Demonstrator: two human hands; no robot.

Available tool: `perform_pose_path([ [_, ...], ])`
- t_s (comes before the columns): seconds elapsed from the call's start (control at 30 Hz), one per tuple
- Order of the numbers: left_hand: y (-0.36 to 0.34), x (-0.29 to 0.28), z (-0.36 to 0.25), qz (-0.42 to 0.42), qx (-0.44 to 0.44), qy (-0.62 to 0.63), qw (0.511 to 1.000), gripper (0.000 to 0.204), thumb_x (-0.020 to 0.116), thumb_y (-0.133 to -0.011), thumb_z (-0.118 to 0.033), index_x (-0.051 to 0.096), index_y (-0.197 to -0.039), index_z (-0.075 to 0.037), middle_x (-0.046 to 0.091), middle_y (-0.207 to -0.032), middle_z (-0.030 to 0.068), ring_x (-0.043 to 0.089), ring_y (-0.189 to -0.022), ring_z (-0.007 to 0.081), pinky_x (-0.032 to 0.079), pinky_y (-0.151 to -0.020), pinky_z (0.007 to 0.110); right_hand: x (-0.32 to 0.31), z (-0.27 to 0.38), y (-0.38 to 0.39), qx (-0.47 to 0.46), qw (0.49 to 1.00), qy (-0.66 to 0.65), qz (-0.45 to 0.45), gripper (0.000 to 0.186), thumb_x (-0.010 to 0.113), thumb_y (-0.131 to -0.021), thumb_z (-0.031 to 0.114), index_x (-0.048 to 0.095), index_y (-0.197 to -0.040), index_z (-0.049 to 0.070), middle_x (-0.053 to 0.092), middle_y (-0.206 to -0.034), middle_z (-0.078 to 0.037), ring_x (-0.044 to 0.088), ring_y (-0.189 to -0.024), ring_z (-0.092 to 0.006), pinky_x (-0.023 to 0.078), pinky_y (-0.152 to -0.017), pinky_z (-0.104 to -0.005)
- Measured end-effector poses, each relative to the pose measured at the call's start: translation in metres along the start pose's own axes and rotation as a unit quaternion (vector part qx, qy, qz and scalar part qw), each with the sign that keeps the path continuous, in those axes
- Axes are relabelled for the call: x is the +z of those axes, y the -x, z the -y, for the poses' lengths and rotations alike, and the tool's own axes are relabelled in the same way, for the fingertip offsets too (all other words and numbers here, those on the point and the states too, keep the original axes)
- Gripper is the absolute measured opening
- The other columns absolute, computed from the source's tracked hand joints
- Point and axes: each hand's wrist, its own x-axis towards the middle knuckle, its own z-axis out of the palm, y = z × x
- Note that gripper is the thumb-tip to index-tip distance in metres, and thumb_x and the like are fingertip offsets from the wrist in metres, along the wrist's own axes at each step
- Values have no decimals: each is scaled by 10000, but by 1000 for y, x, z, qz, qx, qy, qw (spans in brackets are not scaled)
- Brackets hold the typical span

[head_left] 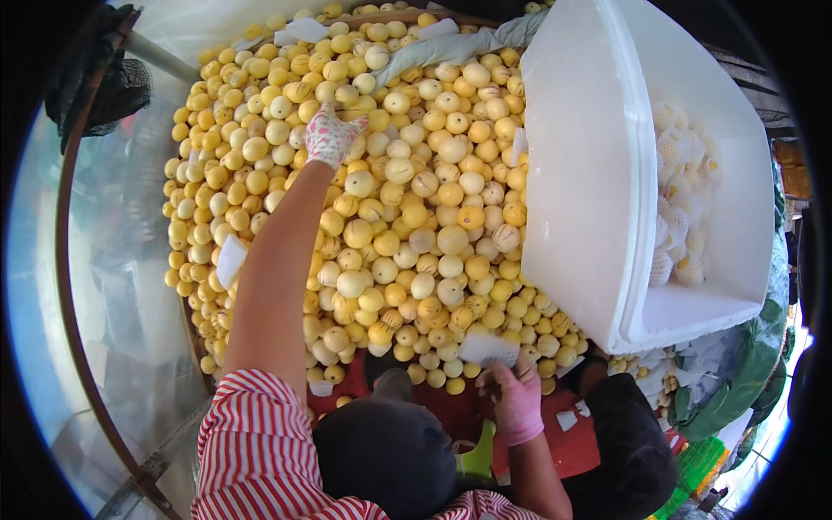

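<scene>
Down near the lower middle, the right hand (517, 400), in a pink glove, pinches a white foam net sleeve (488, 348) between its bent fingers and thumb. The sleeve sticks out beyond the fingertips toward the left, over the near edge of the fruit pile. Farther up, the left hand (333, 139), in a white glove with a pink-red print, reaches into the pile with its fingers pointing right; I cannot tell whether they close on a fruit or merely rest against one.

All around that hand lie loose yellow pepino melons (452, 240), heaped in a broad bank, pale cream to deep yellow, some with dark streaks. A white scrap (230, 260) lies on them beside the left forearm, and a grey-green cloth (468, 48) stretches across the far part of the heap.

Right of the pile stands a white foam box (582, 191), its open side facing away from the melons; inside sit fruits in white foam nets (680, 212). Below the near edge shows a red surface (568, 446), with a green crate (700, 468) at the lower right. Clear plastic sheeting (117, 260) and a brown curved bar (69, 286) border the left side.
</scene>
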Motion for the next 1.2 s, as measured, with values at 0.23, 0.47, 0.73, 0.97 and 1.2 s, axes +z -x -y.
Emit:
perform_pose_path([
  [0.23, 172, -18, 22, 379, -30, 711, 592, 343, 582, -951, -158, 528, -1254, -9, 582, -1247, 122, 589, -1134, 258, 493, -983, 445, 45, 35, -29, -125, 990, 42, 45, 399, 577, -925, 116, 500, -1304, 17, 630, -991, -39, 592, -764, -101, 494, -653, -249],
  [0.47, 275, -52, -3, 358, -3, 501, 788, 397, 586, -953, -114, 523, -1333, -18, 581, -1260, 110, 597, -1129, 206, 527, -937, 332, 84, 54, -11, -167, 976, 73, 121, 389, 687, -848, 87, 557, -1207, 17, 639, -972, -32, 579, -667, -65, 489, -559, -218],
  [0.73, 288, -56, 18, 272, -204, 599, 724, 304, 544, -988, -217, 618, -1219, -34, 660, -1042, 93, 652, -937, 227, 548, -809, 330, 74, 35, 29, -130, 946, -96, 282, 552, 686, -877, 308, 467, -1302, 33, 643, -1031, -60, 567, -578, -99, 472, -536, -223],
  [0.97, 301, -82, 26, 375, 7, 424, 824, 275, 607, -930, -142, 583, -1181, -33, 644, -1001, 76, 613, -884, 192, 512, -765, 307, 79, 33, 55, -123, 941, -105, 296, 436, 675, -866, 224, 542, -1239, 41, 644, -899, -36, 472, -465, -82, 406, -452, -228],
  [1.2, 319, -144, -66, 291, 179, 219, 914, 182, 672, -855, -42, 573, -1008, -40, 562, -842, 6, 546, -790, 86, 480, -706, 256, 77, 56, 59, -444, 875, 181, -67, 609, 775, -717, 197, 559, -1261, 28, 681, -996, -127, 660, -926, -188, 517, -845, -308],
])
